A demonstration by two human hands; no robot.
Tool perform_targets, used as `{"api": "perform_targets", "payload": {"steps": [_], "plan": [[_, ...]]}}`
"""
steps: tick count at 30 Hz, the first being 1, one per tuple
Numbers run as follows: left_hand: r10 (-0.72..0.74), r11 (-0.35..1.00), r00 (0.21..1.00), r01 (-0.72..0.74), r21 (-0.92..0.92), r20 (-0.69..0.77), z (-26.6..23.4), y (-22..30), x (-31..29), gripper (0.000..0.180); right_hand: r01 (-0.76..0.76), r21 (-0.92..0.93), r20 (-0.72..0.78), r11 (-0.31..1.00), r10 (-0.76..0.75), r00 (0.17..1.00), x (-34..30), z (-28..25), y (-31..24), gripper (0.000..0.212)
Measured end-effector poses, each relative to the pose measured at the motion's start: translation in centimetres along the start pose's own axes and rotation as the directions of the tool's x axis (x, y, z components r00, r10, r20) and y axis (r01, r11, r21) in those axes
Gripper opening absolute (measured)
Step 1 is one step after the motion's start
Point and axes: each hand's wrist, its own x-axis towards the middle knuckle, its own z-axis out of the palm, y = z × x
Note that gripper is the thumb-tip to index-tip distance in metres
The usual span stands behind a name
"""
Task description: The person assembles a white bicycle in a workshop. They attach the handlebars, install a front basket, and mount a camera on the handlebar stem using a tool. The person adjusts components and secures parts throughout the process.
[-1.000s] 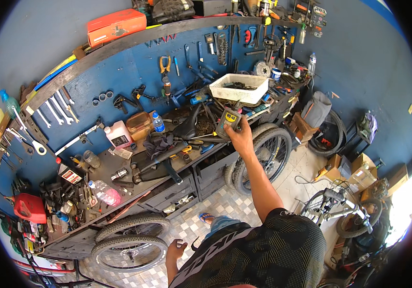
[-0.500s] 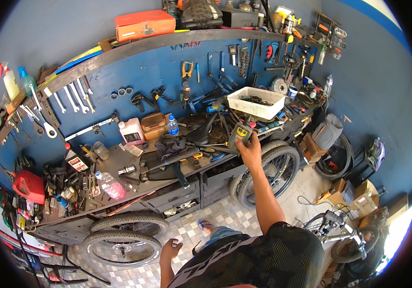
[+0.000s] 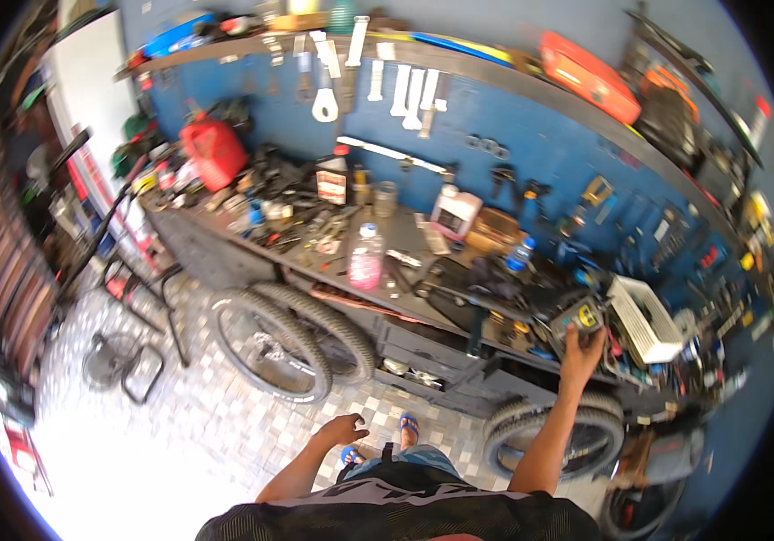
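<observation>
My right hand (image 3: 583,350) is closed around a flat, dark grey-green container with a yellow label (image 3: 584,317), held up at the front edge of the workbench (image 3: 414,311). It is beside a white plastic basket (image 3: 649,321), and a black bike saddle lies blurred just behind it. Low over the tiled floor, away from the bench, hangs my left hand (image 3: 342,430). Its thumb and fingers are loosely bent and apart, with nothing between them. A clear bottle of pink liquid (image 3: 366,261) stands near the bench's front edge.
Bike wheels (image 3: 271,350) lean against the bench at left, with more wheels (image 3: 554,442) under my right forearm. Wrenches (image 3: 414,95) hang on the blue wall. A red jerrycan (image 3: 214,151) sits at the bench's left end. A black stand (image 3: 148,302) is on the floor at left.
My view has swung left, so the bench appears shifted right and the doorway side shows. The container stays in my right hand. My left forearm now shows more fully, over the floor.
</observation>
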Motion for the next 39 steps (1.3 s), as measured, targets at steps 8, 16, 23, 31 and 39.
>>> {"api": "perform_targets", "payload": {"steps": [8, 16, 23, 31, 39], "plan": [[-0.094, 0.995, 0.973, 0.082, -0.065, -0.212, 1.6, -4.6, -5.2, 0.056, -0.085, 0.176, 0.226, 0.981, 0.043, 0.973, -1.2, 11.5, -1.0, 0.056], [-0.514, 0.847, 0.714, 0.333, -0.414, -0.475, 3.6, -5.2, -14.3, 0.055, -0.191, 0.353, 0.693, 0.916, -0.119, 0.712, -4.2, 28.8, -2.6, 0.061], [-0.892, 0.449, 0.118, 0.348, -0.823, -0.437, 10.9, -1.0, -23.3, 0.054, -0.423, 0.489, 0.872, 0.763, -0.428, 0.237, -15.4, 45.9, -9.4, 0.05], [-0.943, 0.12, -0.298, 0.11, -0.987, -0.148, 21.9, 12.4, -18.9, 0.052, -0.714, 0.282, 0.68, 0.641, -0.658, -0.323, -32.2, 45.5, -16.2, 0.045], [-0.822, -0.246, -0.398, -0.398, -0.884, 0.408, 26.5, 27.4, -10.0, 0.053, -0.687, 0.048, 0.074, 0.725, -0.689, -0.721, -45.1, 30.3, -18.7, 0.042]]}}
